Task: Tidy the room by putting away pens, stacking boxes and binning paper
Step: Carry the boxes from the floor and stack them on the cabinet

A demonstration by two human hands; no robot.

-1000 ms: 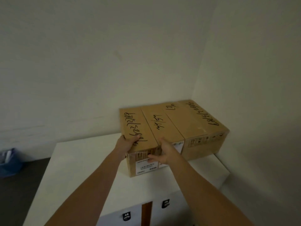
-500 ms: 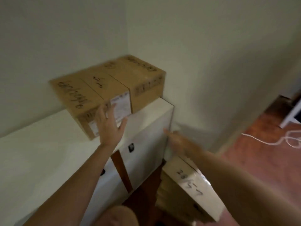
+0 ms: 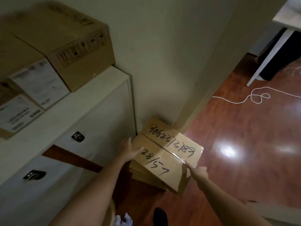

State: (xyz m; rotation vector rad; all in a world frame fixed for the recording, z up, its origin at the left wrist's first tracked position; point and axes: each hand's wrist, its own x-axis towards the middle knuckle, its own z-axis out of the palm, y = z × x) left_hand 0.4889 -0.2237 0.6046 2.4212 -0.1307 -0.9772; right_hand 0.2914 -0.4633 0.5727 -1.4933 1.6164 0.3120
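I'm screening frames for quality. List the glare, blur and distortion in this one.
Head view: bright glare patch on the glossy reddish wooden floor; motion blur smears the brown cardboard boxes on the white cabinet; wide-angle lens bows the wall edges; the handwritten brown cardboard box on the floor stays readable.

Office storeroom: lockable cabinet (image 3: 101, 111), labelled cartons (image 3: 53, 51).

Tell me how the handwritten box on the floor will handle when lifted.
The box looks like stiff, flat cardboard, so it should probably keep its shape. The glossy tape on top may be slick. With the left hand and right hand at opposite edges, it likely needs both hands.
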